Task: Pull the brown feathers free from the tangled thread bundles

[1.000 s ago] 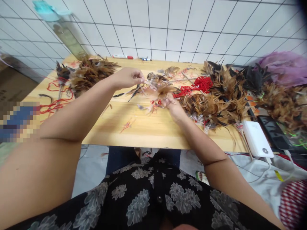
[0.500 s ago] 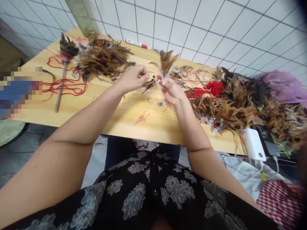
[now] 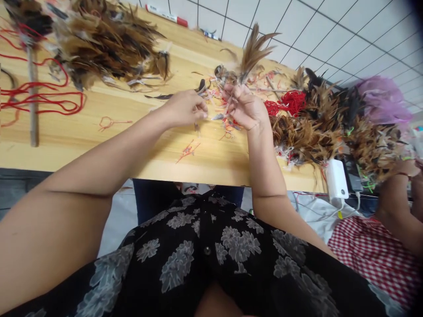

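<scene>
View: head.
Feather tuft: the small spray of feathers (image 3: 254, 49), brown with darker streaks, fans out toward the far edge of the table (image 3: 218, 169), narrow at its base and ragged at the tips.
Where it is: up in the right hand, over the middle of the table, its tips reaching past the far edge against the tiled wall.
Right hand: the right hand (image 3: 248, 105) has its palm partly turned up, fingers curled and gripping the tuft by its base.
Left hand: the left hand (image 3: 190, 108) hovers just beside, thumb and fingers drawn close; whether they pinch anything, I cannot tell.
Purple bundle: the sheer purple material (image 3: 380, 99), maybe a bag, lies beyond the feathers toward the far right corner; I can't make out its contents.
Left end: a big brown feather heap (image 3: 109, 48) near the far edge, and a wooden stick (image 3: 33, 101) with dark feathers at its far end, red cord (image 3: 71, 103) looping around it.
Right end: red yarn (image 3: 294, 102) beside another brown feather heap (image 3: 307, 134); a white power bank (image 3: 337, 180) near the near edge.
Far edge: a red-capped marker (image 3: 167, 15).
Beside the table: another person's forearm (image 3: 398, 204), above red checked cloth (image 3: 373, 259).
</scene>
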The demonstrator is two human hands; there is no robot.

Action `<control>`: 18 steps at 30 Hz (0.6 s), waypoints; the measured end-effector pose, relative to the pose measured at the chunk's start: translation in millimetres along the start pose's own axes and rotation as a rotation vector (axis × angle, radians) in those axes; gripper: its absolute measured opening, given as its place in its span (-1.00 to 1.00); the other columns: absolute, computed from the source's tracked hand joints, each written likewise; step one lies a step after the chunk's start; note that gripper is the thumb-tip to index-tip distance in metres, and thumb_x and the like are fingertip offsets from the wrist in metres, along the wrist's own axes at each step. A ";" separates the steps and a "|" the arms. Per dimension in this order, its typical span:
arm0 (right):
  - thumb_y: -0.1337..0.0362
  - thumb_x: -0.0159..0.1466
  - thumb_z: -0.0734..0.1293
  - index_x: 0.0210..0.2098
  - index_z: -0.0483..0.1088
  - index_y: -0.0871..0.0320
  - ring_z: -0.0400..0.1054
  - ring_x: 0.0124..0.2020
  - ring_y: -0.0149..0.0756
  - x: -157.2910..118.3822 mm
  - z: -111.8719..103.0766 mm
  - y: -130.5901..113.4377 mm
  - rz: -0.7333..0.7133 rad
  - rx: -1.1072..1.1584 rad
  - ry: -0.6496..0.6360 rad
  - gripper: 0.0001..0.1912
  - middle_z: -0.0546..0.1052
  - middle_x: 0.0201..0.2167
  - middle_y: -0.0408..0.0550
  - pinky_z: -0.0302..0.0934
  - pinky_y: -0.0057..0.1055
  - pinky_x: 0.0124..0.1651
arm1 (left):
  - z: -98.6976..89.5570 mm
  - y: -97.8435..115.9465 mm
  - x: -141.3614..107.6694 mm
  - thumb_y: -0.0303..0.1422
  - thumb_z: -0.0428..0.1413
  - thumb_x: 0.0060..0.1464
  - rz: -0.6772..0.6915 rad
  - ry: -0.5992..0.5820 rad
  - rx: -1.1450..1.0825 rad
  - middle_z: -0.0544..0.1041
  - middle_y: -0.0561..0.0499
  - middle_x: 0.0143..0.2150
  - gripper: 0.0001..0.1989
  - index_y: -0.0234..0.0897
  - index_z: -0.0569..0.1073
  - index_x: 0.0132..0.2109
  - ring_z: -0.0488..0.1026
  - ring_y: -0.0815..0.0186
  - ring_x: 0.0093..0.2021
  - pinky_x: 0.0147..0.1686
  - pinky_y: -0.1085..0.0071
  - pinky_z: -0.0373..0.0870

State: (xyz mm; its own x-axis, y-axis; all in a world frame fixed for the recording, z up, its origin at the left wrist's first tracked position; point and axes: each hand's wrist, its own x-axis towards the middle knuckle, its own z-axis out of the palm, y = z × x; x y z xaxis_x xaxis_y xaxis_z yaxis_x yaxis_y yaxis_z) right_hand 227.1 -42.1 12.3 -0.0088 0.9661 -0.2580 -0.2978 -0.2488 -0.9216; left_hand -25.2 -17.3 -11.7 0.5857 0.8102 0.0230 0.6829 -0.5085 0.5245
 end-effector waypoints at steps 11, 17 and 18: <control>0.40 0.62 0.53 -0.28 0.28 0.06 0.51 -0.24 -0.50 -11.5 -39.1 3.4 -0.134 -0.028 0.030 -0.58 0.55 -0.20 -0.24 0.23 -0.61 -0.28 | 47.8 27.3 40.7 -0.40 0.18 0.54 -0.027 -0.047 0.186 0.74 -0.40 0.24 -0.70 -0.34 0.80 0.19 0.65 -0.32 0.44 0.51 -0.09 0.55; 0.38 0.62 0.55 -0.29 0.25 0.04 0.41 -0.29 -0.51 -10.0 -54.0 9.4 -0.120 0.011 0.096 -0.53 0.50 -0.26 -0.25 0.17 -0.62 -0.31 | 24.6 -7.1 29.3 -0.35 0.29 0.48 -0.149 0.047 0.078 0.74 -0.23 0.07 -0.96 -0.17 0.65 -0.02 0.66 -0.24 0.33 0.41 -0.07 0.57; 0.40 0.63 0.53 -0.29 0.26 0.04 0.39 -0.30 -0.51 -9.6 -52.0 11.4 -0.112 0.015 0.103 -0.55 0.49 -0.27 -0.25 0.15 -0.62 -0.33 | 18.0 -8.9 24.7 -0.28 0.28 0.53 -0.180 0.091 0.013 0.75 -0.18 0.06 -0.92 -0.16 0.64 0.00 0.66 -0.18 0.30 0.40 -0.07 0.57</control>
State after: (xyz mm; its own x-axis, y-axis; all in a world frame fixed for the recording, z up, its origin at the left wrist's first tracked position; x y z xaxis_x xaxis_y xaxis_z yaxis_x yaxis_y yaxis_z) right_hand 273.4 -57.8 -10.9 0.1229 0.9754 -0.1830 -0.3060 -0.1382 -0.9419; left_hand -9.0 2.0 -31.1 0.4120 0.9111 0.0074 0.7790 -0.3564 0.5159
